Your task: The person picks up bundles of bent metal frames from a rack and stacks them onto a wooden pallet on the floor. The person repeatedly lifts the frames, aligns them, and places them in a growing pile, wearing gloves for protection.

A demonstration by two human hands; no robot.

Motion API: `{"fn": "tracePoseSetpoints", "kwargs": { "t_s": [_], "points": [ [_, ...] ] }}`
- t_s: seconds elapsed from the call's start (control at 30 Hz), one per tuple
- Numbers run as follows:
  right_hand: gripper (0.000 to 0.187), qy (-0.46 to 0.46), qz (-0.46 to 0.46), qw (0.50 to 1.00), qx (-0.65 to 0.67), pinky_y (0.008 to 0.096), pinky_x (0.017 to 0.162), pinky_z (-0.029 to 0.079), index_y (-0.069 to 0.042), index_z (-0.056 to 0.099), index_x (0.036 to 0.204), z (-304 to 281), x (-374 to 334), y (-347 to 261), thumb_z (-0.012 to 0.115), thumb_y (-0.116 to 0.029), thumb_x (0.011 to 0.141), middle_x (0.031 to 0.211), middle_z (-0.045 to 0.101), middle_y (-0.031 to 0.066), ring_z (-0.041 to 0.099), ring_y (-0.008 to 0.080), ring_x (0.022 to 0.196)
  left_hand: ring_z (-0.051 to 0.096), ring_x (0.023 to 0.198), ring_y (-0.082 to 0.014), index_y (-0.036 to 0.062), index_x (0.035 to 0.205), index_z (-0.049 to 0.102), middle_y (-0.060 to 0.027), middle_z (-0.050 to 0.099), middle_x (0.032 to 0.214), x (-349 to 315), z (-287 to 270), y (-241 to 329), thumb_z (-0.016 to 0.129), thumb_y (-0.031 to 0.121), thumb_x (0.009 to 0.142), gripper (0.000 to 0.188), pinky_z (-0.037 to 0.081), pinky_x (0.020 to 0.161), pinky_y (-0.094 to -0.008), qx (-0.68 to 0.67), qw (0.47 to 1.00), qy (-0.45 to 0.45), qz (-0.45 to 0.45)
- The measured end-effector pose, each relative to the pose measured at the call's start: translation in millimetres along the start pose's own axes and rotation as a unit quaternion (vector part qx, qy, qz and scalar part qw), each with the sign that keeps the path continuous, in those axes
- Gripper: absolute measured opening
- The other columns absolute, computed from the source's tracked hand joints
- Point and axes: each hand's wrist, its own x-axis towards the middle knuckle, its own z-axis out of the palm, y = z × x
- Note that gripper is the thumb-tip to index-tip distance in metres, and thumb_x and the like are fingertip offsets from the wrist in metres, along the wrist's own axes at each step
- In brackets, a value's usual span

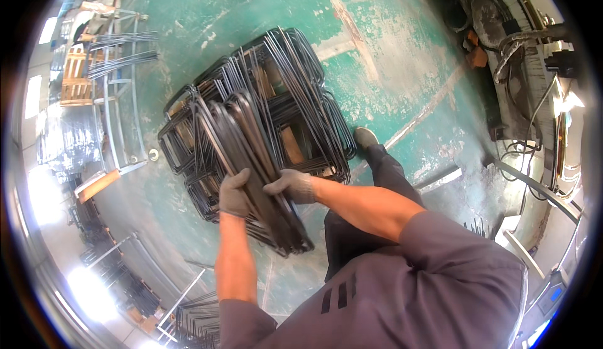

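Between my hands is a bundle of dark bent metal tube frames (248, 151), slanting from the far left down toward my body. My left hand (234, 193), in a grey work glove, grips the bundle's left side. On its right side my right hand (292, 185), gloved the same way, is closed round the tubes; the fingertips of both hands are partly hidden. Just beyond and beneath lies a large pile of similar black tube frames (304, 82), with rounded corners, stacked in layers at different angles. The bundle's far end overlaps this pile, and I cannot tell whether they touch.
On the left stands a metal rack (135, 91) with thin rods across it and a wooden pallet (76, 76) behind. Machinery with cables (515, 54) lines the right side. My shoe (365, 137) is beside the pile on the worn green floor (414, 54). More wire frames (198, 317) are at lower left.
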Motion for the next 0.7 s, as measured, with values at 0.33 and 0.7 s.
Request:
{"fn": "tracePoseSetpoints", "kwargs": {
  "t_s": [0.33, 0.7],
  "points": [
    [0.072, -0.299, -0.164, 0.936, -0.088, 0.0398, 0.100, 0.060, 0.000, 0.059, 0.145, 368.2, -83.1, 26.7, 0.088, -0.007, 0.080, 0.123, 0.070, 0.0117, 0.071, 0.0242, 0.112, 0.074, 0.112, -0.0356, -0.0066, 0.148, 0.057, -0.0221, 0.072, 0.130, -303.1, 49.9, 247.4, 0.061, 0.029, 0.099, 0.060, 0.061, 0.101, -0.0452, 0.143, 0.936, -0.015, 0.320],
    [0.052, -0.408, -0.334, 0.843, -0.103, 0.0420, 0.106, 0.055, 0.001, 0.064, 0.138, 435.6, -268.1, -25.3, 0.080, -0.007, 0.088, 0.119, 0.072, 0.0105, 0.071, 0.0230, 0.112, 0.073, 0.115, -0.0312, -0.0078, 0.148, 0.058, -0.0203, 0.073, 0.130, -369.9, 224.2, 288.3, 0.063, 0.040, 0.105, 0.064, 0.058, 0.104, -0.0415, 0.209, 0.897, -0.139, 0.365]
  ]
}}
